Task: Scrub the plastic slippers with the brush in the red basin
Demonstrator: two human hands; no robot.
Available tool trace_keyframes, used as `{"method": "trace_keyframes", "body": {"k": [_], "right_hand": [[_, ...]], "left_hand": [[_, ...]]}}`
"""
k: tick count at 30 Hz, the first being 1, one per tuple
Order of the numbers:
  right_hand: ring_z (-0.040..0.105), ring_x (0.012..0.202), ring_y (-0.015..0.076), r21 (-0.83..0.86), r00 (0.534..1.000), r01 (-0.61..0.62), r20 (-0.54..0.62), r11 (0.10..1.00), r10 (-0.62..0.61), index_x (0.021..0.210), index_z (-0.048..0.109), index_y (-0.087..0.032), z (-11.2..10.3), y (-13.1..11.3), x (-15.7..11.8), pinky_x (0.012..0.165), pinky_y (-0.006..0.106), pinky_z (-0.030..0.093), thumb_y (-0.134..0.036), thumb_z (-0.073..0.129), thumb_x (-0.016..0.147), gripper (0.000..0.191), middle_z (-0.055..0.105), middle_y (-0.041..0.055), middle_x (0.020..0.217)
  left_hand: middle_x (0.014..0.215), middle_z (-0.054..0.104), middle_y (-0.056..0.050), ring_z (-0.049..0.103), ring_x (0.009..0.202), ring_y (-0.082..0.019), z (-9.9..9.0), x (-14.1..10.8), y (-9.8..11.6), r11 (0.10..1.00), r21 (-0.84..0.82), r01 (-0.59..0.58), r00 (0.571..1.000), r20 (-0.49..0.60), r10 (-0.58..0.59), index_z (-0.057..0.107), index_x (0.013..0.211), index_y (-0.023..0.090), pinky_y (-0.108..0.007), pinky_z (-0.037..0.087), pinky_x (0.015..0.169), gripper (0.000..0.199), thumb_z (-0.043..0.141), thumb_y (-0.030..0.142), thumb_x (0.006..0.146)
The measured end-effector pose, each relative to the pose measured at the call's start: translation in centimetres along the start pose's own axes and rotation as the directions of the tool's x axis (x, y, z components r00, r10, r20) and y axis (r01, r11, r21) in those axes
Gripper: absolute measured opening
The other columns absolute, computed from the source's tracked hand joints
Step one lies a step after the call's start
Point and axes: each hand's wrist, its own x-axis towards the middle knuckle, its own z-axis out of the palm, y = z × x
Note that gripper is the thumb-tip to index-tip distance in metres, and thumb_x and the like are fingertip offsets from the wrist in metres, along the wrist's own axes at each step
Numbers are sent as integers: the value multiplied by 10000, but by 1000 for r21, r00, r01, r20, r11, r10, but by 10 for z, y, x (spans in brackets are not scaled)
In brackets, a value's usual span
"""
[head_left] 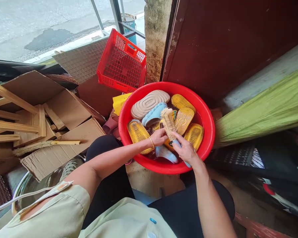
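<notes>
A red basin stands between my knees, with several soaking shoes in it. My right hand grips the blue handle of a scrubbing brush, its pale bristles worn and splayed. Just left of the brush, my left hand is closed on a yellow clog, which the brush and both hands partly cover. Around them lie yellow soles, a beige slipper sole and a light-blue clog. Another pale-blue shoe rests below my hands, near the basin's front wall.
A red plastic crate leans behind the basin by a worn post. Cardboard and a wooden frame crowd the left. A metal basin is beside my left leg. Green cloth hangs at right, below a dark red panel.
</notes>
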Motion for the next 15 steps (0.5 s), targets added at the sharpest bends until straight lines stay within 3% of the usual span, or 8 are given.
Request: {"method": "trace_keyframes", "body": {"k": [2,5,9,12,15], "right_hand": [[669,1260,234,-48,998,52,-37,997,-54,1486,598,-314,3,1,1,1096,358,523,-214,564,899,596,697,10,1397],[629,1327,212,-41,998,69,6,997,-68,1502,583,-312,-3,9,-6,1153,340,477,-206,545,903,610,651,-4,1462],[609,1352,199,38,994,25,105,999,-29,1501,583,-310,-19,26,-25,1151,338,480,-211,551,899,611,641,-14,1473],[619,1339,198,27,991,8,136,1000,-11,1494,588,-326,-25,32,-34,1135,340,497,-213,553,904,602,642,-25,1472],[635,1320,213,-75,998,15,62,997,-11,1516,560,-333,-17,25,-30,1134,346,498,-211,544,914,614,644,-13,1471]], "left_hand": [[888,759,-23,691,1009,-247,-5,4,2,999,13,-44,999,16,43,719,878,173,-335,562,928,162,725,253,737],[828,733,-33,688,940,-243,-19,15,10,994,-78,-71,997,-20,70,696,828,159,-337,561,877,204,733,330,722],[736,646,4,609,708,-155,-41,26,27,977,-214,-28,989,-148,-4,644,808,173,-266,506,682,189,713,300,687],[662,540,23,488,594,-109,-53,30,39,982,-189,28,976,-208,-67,577,726,185,-228,399,574,120,674,256,720],[631,460,10,431,562,-114,-53,31,44,978,-159,136,975,-156,-161,501,657,200,-247,353,543,348,618,442,878]]}}
